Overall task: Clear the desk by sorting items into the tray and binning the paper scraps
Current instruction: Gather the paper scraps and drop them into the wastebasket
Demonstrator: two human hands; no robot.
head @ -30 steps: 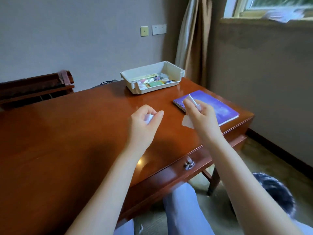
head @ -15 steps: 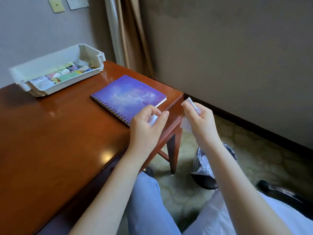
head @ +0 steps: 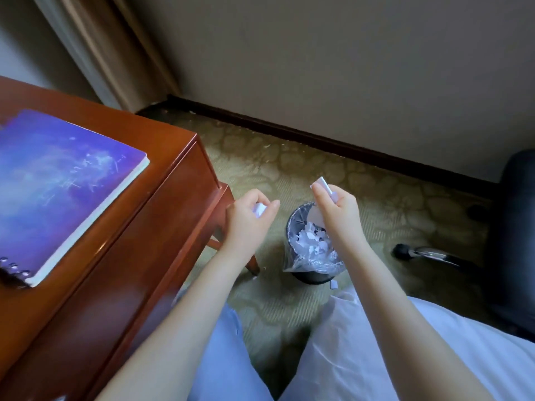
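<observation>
A carpeted private room, by my reading of the remote feed a hotel room or home study. A polished red-brown wooden desk point(head: 179, 180) bearing a spiral notebook point(head: 63, 180) fills 9 o'clock. A beige curtain point(head: 110, 53) hangs at 11. A dark skirting board point(head: 318, 140) runs under plain walls. A black wheeled office chair point(head: 518, 227) sits at 3. A plastic-lined bin point(head: 289, 227) of paper scraps point(head: 311, 241) stands on patterned green carpet point(head: 289, 169) near 5.

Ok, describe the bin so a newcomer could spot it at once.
From the desk corner, look down to the carpet right of its leg. The bin stands there, below the right hand. It is round and dark, with a clear liner full of white scraps, unlike the bare chair base further right.
</observation>
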